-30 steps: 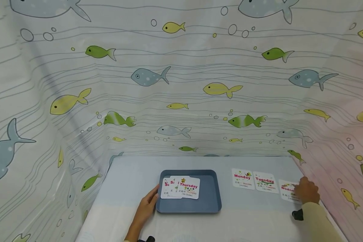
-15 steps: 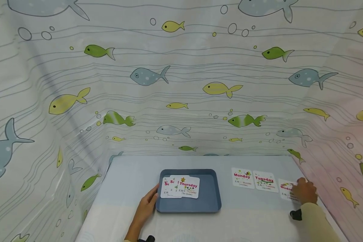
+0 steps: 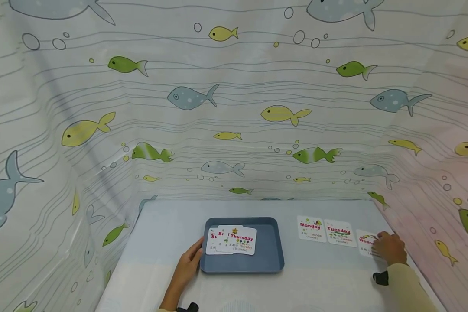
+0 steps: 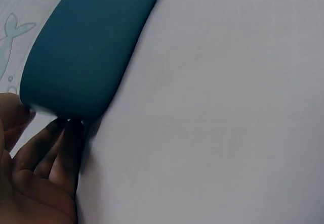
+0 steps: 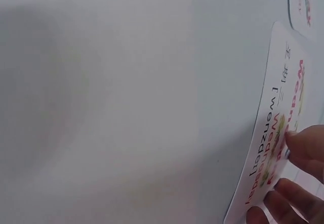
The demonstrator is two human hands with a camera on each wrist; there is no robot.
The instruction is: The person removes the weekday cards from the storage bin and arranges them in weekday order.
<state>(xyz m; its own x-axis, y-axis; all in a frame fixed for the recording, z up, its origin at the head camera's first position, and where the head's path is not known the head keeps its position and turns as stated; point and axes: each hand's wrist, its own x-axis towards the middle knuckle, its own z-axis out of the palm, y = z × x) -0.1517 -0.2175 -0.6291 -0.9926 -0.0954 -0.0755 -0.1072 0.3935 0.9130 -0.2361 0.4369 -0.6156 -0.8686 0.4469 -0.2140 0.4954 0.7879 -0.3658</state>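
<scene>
A blue-grey rectangular tray (image 3: 261, 255) stands mid-table, bearing several overlapping white word cards, the top one a Thursday card (image 3: 243, 242). My left hand (image 3: 186, 264) holds the tray by its left side; the left wrist view shows bent fingers (image 4: 68, 148) against the tray's end (image 4: 76, 77). Over at the right, my right hand (image 3: 391, 249) pinches the Wednesday card (image 3: 364, 242) and covers its right part. In the right wrist view the thumb (image 5: 306, 140) lies on the print of that card (image 5: 266, 128), with the other fingers bent near its edge.
A Monday card (image 3: 311, 229) and a Tuesday card (image 3: 339, 234) lie in a row left of the Wednesday card. Beneath everything is a pale table cover (image 3: 308, 290). Fish-patterned sheets (image 3: 257, 86) enclose the table at the back and both sides.
My right hand has shifted slightly left over the Wednesday card. My left hand keeps its place at the tray, and the cards stay in their row; the head view drifts a little.
</scene>
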